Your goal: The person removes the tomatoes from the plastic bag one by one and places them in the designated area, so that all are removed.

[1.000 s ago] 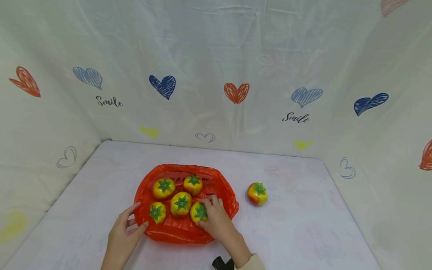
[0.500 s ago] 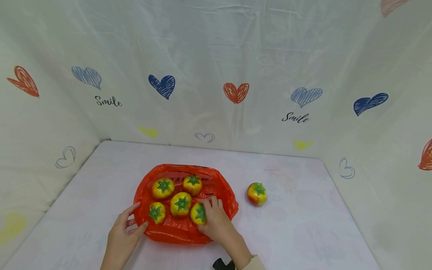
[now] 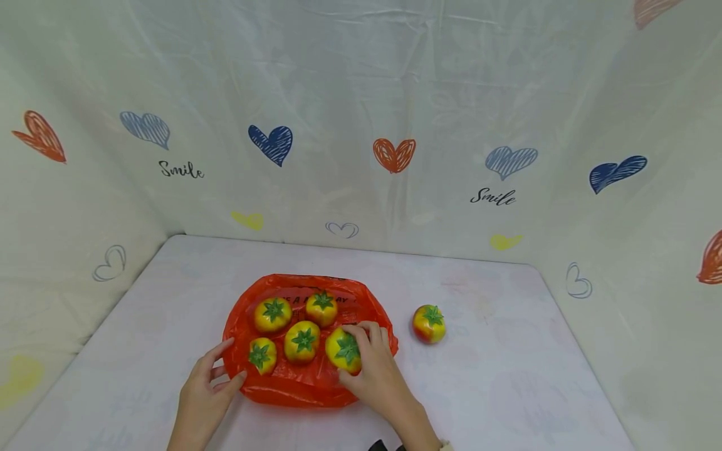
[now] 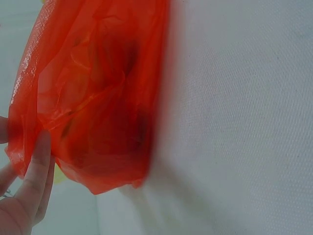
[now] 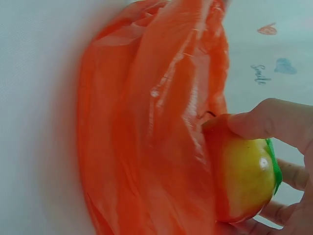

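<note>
A red plastic bag (image 3: 307, 396) lies spread open on the table, black print on its inside. Several yellow-and-red tomato-like fruits (image 3: 301, 347) with green star-shaped leaves rest within it. My left hand (image 3: 205, 388) holds the bag's left rim, thumb toward the front and index finger further back. Plastic lies between its fingers in the left wrist view. With thumb and fingers my right hand (image 3: 372, 366) grips another tomato-like fruit (image 5: 244, 176) at the bag's right side. That fruit overlaps the bag's rim in the right wrist view, and its lower left part shows through red plastic.
One more tomato-like fruit (image 3: 429, 324) stands on the white table (image 3: 496, 363), right of the bag. A pale cloth wall (image 3: 338, 94) printed with hearts encloses the table's back and sides. A black object (image 3: 378, 445) sits by my right wrist.
My right hand has moved slightly right with the tomato-like fruit in its grip, away from the middle fruit. The left hand and the bag stay about where they were.
</note>
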`<state>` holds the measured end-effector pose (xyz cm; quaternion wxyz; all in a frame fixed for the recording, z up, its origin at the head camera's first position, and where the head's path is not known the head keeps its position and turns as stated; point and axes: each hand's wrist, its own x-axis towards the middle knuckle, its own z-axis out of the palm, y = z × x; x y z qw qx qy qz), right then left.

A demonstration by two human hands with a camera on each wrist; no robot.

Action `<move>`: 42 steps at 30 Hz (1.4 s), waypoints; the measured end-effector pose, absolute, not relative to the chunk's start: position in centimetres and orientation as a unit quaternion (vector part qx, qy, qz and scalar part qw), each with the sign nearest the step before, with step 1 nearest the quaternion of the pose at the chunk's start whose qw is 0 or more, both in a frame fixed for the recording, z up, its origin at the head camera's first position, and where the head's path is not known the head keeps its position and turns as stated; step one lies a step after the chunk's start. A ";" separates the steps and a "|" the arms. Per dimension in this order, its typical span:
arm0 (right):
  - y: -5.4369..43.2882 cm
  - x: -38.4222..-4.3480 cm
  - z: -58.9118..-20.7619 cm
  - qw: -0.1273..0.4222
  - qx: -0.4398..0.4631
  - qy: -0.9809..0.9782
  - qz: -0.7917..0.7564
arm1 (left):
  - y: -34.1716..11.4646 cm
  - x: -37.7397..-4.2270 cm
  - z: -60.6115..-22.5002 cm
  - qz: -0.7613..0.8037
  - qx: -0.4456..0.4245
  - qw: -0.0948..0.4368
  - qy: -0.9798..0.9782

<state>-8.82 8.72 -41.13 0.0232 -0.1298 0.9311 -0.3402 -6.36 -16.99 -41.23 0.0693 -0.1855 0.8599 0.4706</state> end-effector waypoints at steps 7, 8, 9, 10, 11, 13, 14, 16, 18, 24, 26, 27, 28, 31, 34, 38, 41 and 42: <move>10.0 -8.3 -40.4 -0.009 -0.112 0.919 -0.379 | -16.9 -6.4 -41.3 0.468 -0.187 0.066 0.861; 10.2 -8.2 -40.3 -0.014 -0.109 0.917 -0.384 | -16.9 -6.4 -41.3 0.468 -0.187 0.066 0.861; 10.4 -8.2 -40.2 -0.019 -0.105 0.914 -0.391 | -16.9 -6.4 -41.3 0.468 -0.187 0.065 0.861; 10.6 -8.1 -40.1 -0.025 -0.101 0.912 -0.396 | -16.9 -6.4 -41.3 0.468 -0.187 0.065 0.861; 10.8 -8.1 -40.0 -0.031 -0.096 0.911 -0.400 | -16.9 -6.3 -41.3 0.469 -0.187 0.064 0.861; 11.2 -8.0 -39.9 -0.046 -0.087 0.908 -0.406 | -16.9 -6.3 -41.3 0.468 -0.187 0.064 0.861; 11.4 -8.0 -39.9 -0.054 -0.081 0.907 -0.410 | -16.9 -6.3 -41.3 0.469 -0.186 0.064 0.861; 11.9 -7.9 -39.8 -0.067 -0.069 0.906 -0.413 | -16.9 -6.2 -41.2 0.469 -0.186 0.064 0.861; 12.4 -7.8 -39.8 -0.080 -0.057 0.905 -0.415 | -16.9 -6.2 -41.2 0.471 -0.184 0.065 0.860; 14.0 -7.6 -40.0 -0.116 -0.042 0.895 -0.428 | -16.9 -6.3 -41.2 0.472 -0.182 0.069 0.860; 14.6 -7.5 -40.1 -0.129 -0.040 0.895 -0.425 | -16.9 -6.4 -41.2 0.471 -0.182 0.070 0.860; 14.9 -7.5 -40.1 -0.133 -0.039 0.896 -0.422 | -16.9 -6.4 -41.2 0.471 -0.182 0.070 0.860; 15.1 -7.5 -40.2 -0.138 -0.038 0.896 -0.421 | -16.9 -6.4 -41.2 0.471 -0.182 0.070 0.860; 15.8 -7.3 -40.3 -0.142 -0.025 0.895 -0.421 | -16.9 -6.3 -41.2 0.470 -0.180 0.069 0.861; 16.4 -7.1 -40.5 -0.143 -0.008 0.895 -0.423 | -16.9 -6.3 -41.1 0.471 -0.180 0.068 0.861; 17.2 -6.9 -40.9 -0.157 0.005 0.896 -0.415 | -16.9 -6.3 -41.1 0.472 -0.180 0.070 0.860; 17.9 -6.7 -41.4 -0.171 0.012 0.901 -0.399 | -16.9 -6.2 -41.0 0.471 -0.179 0.071 0.861; 18.1 -6.7 -41.5 -0.175 0.015 0.902 -0.394 | -16.9 -6.2 -41.0 0.471 -0.179 0.071 0.861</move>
